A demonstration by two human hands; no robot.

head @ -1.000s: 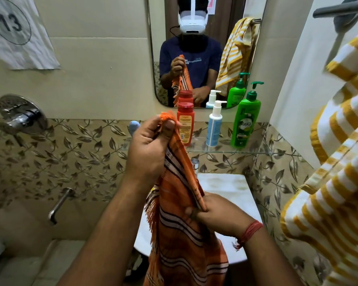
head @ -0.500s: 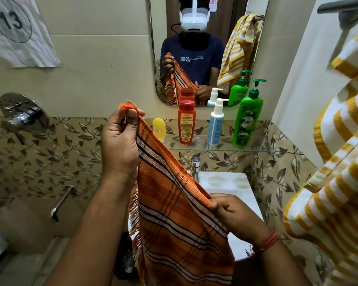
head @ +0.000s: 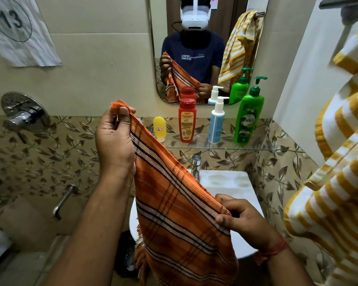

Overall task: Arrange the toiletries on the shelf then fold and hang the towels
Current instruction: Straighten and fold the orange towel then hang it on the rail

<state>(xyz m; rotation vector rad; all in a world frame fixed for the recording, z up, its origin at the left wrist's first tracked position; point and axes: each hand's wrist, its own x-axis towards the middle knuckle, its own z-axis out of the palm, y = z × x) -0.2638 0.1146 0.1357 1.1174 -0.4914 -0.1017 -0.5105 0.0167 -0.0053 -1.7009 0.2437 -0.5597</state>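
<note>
An orange checked towel (head: pixel 174 205) hangs stretched on a slant between my two hands above the basin. My left hand (head: pixel 113 141) pinches its fringed upper corner, raised at shelf height. My right hand (head: pixel 242 219) grips the top edge lower down on the right. On the glass shelf (head: pixel 256 148) stand a small yellow bottle (head: pixel 160 129), a red bottle (head: pixel 187 120), a blue and white pump bottle (head: pixel 216 122) and a green pump bottle (head: pixel 248 118). A yellow and white striped towel (head: pixel 337 162) hangs at the far right.
A white basin (head: pixel 232 182) with a chrome tap (head: pixel 195 165) sits below the shelf. A mirror (head: pixel 207 48) hangs above it. A shower valve (head: pixel 24 111) and spout (head: pixel 63 201) are on the left wall. A towel bar (head: pixel 343 2) crosses the top right.
My left hand has carried the towel's corner to the left and my right hand has slid rightward along the edge. The bunched towel is now spread out, uncovering the yellow bottle.
</note>
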